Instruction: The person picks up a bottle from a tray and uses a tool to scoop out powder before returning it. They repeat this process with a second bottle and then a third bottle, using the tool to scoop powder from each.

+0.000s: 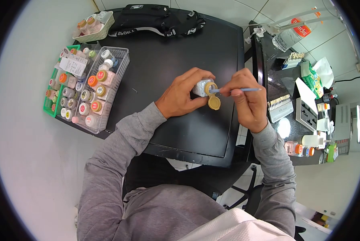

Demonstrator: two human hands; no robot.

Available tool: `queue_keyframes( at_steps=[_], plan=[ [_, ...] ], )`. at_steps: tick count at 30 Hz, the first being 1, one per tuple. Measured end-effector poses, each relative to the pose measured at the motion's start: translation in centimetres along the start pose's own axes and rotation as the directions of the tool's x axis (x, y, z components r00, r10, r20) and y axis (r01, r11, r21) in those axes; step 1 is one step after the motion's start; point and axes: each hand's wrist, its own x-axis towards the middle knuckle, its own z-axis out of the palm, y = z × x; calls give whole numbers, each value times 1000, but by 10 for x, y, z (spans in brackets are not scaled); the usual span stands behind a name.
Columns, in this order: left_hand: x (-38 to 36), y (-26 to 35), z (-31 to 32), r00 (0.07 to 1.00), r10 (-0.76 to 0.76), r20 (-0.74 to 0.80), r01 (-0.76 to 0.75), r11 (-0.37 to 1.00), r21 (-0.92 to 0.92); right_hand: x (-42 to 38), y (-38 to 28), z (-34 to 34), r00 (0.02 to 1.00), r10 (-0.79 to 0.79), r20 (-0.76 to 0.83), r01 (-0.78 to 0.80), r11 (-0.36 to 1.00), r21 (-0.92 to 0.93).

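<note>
My left hand point(185, 94) is wrapped round a small clear bottle point(200, 88) with pale contents, tilted over the black table. Its yellow flip cap point(214, 103) hangs open toward me. In my right hand point(247, 100) a thin blue-grey stick point(248, 89) is pinched between thumb and fingers. The stick's left end is right at the yellow mouth of the bottle. Both forearms wear grey sleeves.
Baskets of small capped bottles, one clear point(122, 60) and one green point(48, 108), stand at the left. A cream basket point(85, 37) and a black bag point(148, 20) lie at the back. On the right counter are a shade guide point(281, 108), a water bottle point(286, 40) and a tissue pack point(311, 80).
</note>
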Motion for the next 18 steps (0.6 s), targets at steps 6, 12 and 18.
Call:
queue_keyframes(
  at_steps=[6,12,18],
  plan=[
    [-2,1,1,999,-52,11,52,998,-25,6,-4,2,997,-52,49,53,998,-17],
    [-4,2,2,972,-231,53,233,971,-51,5,-7,5,997,-58,51,62,994,-85],
    [-5,-13,8,998,-67,14,68,996,-52,3,-8,6,1000,-10,-23,8,997,-73]
  ],
)
